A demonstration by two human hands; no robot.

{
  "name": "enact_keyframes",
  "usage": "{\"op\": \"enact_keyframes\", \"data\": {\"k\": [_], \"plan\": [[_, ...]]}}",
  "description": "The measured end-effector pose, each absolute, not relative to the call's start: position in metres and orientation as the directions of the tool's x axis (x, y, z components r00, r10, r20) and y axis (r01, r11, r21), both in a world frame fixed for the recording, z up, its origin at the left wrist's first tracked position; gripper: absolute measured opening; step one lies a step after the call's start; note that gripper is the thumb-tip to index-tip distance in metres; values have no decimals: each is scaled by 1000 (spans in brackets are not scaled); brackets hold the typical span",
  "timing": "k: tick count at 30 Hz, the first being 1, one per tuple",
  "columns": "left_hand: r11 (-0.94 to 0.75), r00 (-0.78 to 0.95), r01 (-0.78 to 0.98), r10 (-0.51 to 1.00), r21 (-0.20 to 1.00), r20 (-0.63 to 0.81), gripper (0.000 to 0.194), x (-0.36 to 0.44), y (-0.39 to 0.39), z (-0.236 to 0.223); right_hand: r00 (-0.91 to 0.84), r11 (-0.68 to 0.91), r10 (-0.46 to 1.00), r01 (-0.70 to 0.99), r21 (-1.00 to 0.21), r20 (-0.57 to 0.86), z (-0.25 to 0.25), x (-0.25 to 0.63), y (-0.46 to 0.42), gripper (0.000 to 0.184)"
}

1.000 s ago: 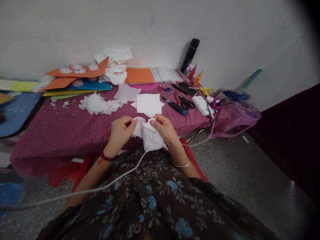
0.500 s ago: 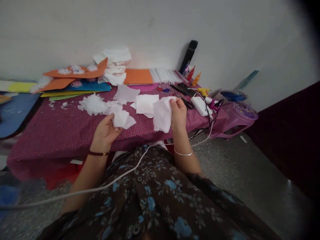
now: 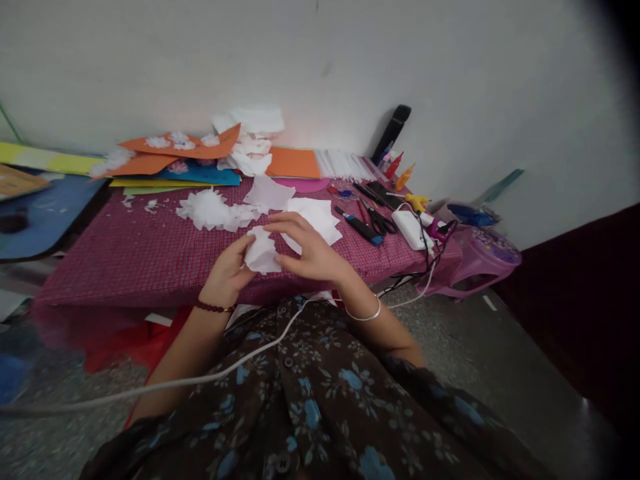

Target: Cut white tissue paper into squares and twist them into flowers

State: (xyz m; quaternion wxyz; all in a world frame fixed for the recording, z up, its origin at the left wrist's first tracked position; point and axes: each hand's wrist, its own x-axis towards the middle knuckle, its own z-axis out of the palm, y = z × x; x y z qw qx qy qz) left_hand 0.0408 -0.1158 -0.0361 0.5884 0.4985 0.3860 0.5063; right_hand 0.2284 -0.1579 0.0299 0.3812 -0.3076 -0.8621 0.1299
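Note:
White tissue paper (image 3: 263,253), folded or bunched into a small piece, is gripped by my left hand (image 3: 227,270) over the table's front part. My right hand (image 3: 315,253) is beside it with fingers spread apart, the thumb at the paper's right edge and the fingertips over its top. Behind my right hand lie flat white paper squares (image 3: 315,217), partly covered by it. Farther back is another pale tissue square (image 3: 270,192). To the left rests a ruffled white paper puff (image 3: 206,208).
On the checked tablecloth (image 3: 135,253), right side, lie a cutter (image 3: 361,227), scissors (image 3: 383,222), a white power bank (image 3: 411,230) and a yellow glue gun (image 3: 417,202). Orange sheets (image 3: 293,163) and white sticks (image 3: 340,165) line the wall. A white cable (image 3: 200,379) crosses my front.
My right hand has released its paper square over the stack and moved left to the paper in my left hand. That paper has shifted slightly right and looks more gathered.

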Motion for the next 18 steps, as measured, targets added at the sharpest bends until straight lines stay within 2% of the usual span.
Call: {"op": "enact_keyframes", "data": {"k": [3,5,8,11,14,16,18], "plan": [[132,205,-342,977,930,-63,17,48,-117,-36,-595,796,605,461,-393,529,35,216,-158,22],[174,171,-414,979,893,-111,19,49,-117,-32,-524,744,667,510,-432,530,38,214,-145,9],[106,24,-496,994,862,-108,22,42,-117,-20,-216,490,851,656,-574,479,48,223,-112,19],[-14,-106,-495,993,869,-45,28,33,-119,-7,-46,206,965,741,-639,259,59,243,-83,27],[-23,-51,-473,999,881,-1,35,33,-122,-3,-93,47,996,537,-842,-4,65,259,-77,18],[12,48,-450,999,893,11,43,37,-123,-5,-175,-27,981,319,-947,-87,63,265,-84,8],[36,148,-395,989,918,25,54,42,-123,-10,-267,-87,956,126,-988,-118,61,268,-93,3]]}}
